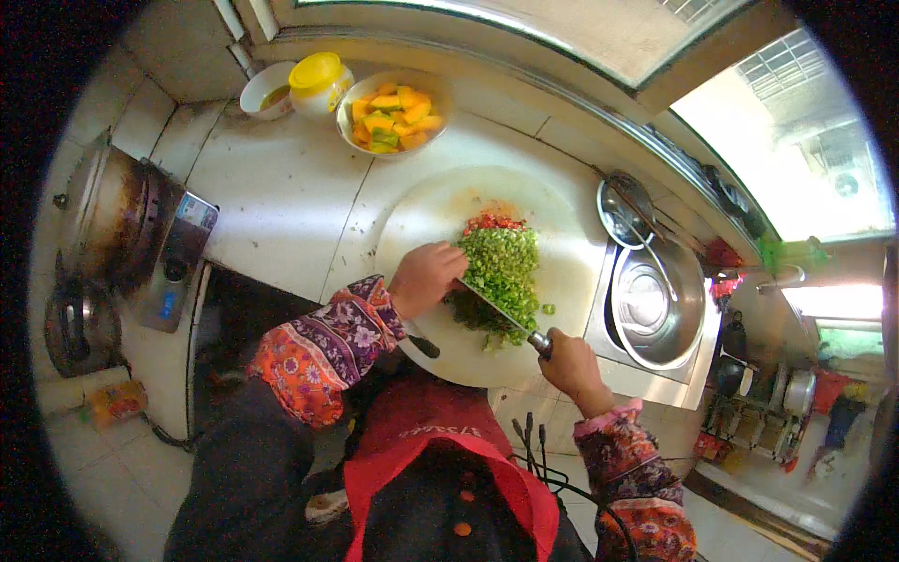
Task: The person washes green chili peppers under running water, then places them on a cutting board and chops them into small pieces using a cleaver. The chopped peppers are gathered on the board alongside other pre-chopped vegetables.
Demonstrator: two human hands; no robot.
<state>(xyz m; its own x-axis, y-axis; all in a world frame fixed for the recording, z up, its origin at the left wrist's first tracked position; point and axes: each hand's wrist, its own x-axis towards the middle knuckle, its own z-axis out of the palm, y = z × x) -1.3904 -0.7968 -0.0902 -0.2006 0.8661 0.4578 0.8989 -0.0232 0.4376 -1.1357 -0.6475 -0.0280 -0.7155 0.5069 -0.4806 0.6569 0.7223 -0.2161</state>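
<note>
A round white cutting board point(414, 225) lies on the tiled counter in front of me. On it is a heap of chopped green vegetable point(500, 263), with finely chopped red pepper point(495, 223) along its far edge. My right hand point(574, 371) grips the dark handle of a kitchen knife point(497, 307), whose blade slants across the near part of the heap. My left hand point(428, 275) is at the heap's left side, by the tip end of the blade, with fingers bent; whether it presses on the blade or holds anything is hidden. One green ring lies apart, right of the heap.
A bowl of cut pumpkin point(397, 119), a yellow-lidded jar point(319, 81) and a white bowl point(265, 90) stand at the back left. A gas stove point(184, 232) with a stained pot point(116, 211) is at left. Metal basins point(664, 309) sit in the sink at right.
</note>
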